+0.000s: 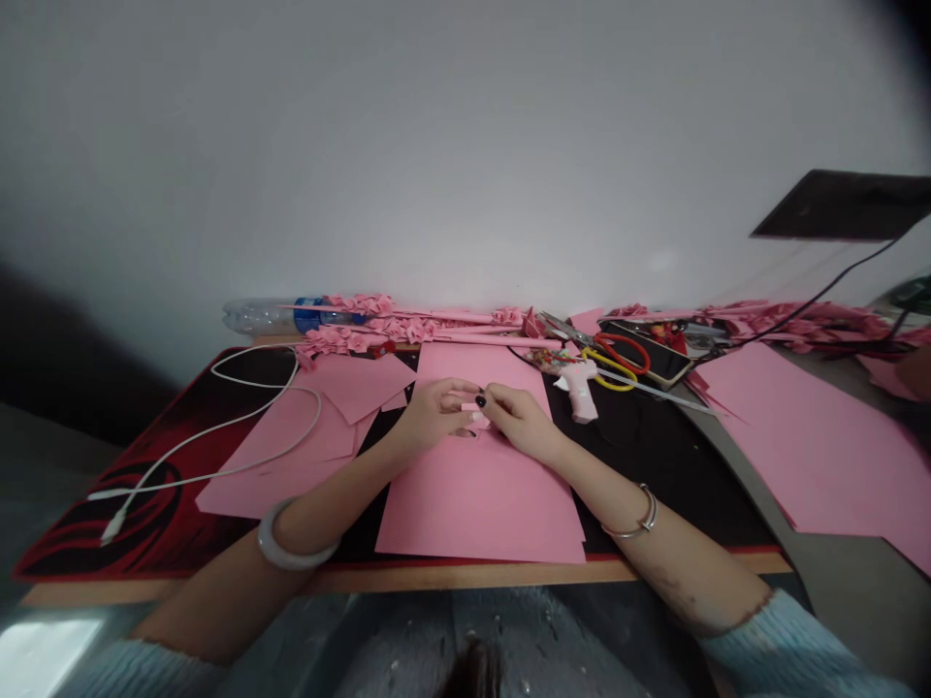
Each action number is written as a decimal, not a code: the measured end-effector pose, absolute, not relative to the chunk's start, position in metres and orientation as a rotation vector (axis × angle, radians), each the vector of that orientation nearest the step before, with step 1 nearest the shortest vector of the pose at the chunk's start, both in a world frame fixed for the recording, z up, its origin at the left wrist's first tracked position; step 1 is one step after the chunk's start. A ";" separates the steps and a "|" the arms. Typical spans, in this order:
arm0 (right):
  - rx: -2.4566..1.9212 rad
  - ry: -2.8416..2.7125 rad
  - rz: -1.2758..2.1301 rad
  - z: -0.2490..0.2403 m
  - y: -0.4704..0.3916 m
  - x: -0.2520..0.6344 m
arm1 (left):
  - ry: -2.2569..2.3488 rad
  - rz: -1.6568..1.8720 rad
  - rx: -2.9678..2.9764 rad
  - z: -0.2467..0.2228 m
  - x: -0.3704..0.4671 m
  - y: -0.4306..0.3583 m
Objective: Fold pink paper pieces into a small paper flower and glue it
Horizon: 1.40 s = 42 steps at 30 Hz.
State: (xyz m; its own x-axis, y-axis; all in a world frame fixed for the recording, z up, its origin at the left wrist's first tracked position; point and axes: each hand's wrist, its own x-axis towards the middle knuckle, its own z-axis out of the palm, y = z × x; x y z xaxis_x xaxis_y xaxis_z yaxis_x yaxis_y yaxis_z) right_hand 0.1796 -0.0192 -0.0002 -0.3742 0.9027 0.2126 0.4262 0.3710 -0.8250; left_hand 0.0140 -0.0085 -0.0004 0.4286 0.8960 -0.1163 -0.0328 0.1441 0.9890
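In the head view, the left hand (438, 415) and right hand (520, 422) are together, both pinching a small paper (476, 420) above a sheet (480, 509) near the counter's (407, 579) front edge. Right of the sheet, toward the back edge, lie a glue gun (581, 394) and scissors (623, 355); a cable (169, 456) curls toward the left front corner.

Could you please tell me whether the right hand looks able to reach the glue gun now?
Probably yes: nothing visible stands between the right hand and the glue gun lying to its right, though that hand is busy with a small pink paper piece.
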 end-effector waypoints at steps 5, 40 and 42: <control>-1.129 -1.924 0.983 -0.002 -0.018 0.180 | 0.880 0.794 1.204 0.002 0.014 -0.009; -1.219 -2.031 0.841 0.002 -0.020 0.180 | 1.037 1.032 1.282 0.000 0.012 -0.005; -1.242 -2.016 0.809 0.001 -0.020 0.179 | 1.052 1.059 1.337 -0.002 0.012 -0.005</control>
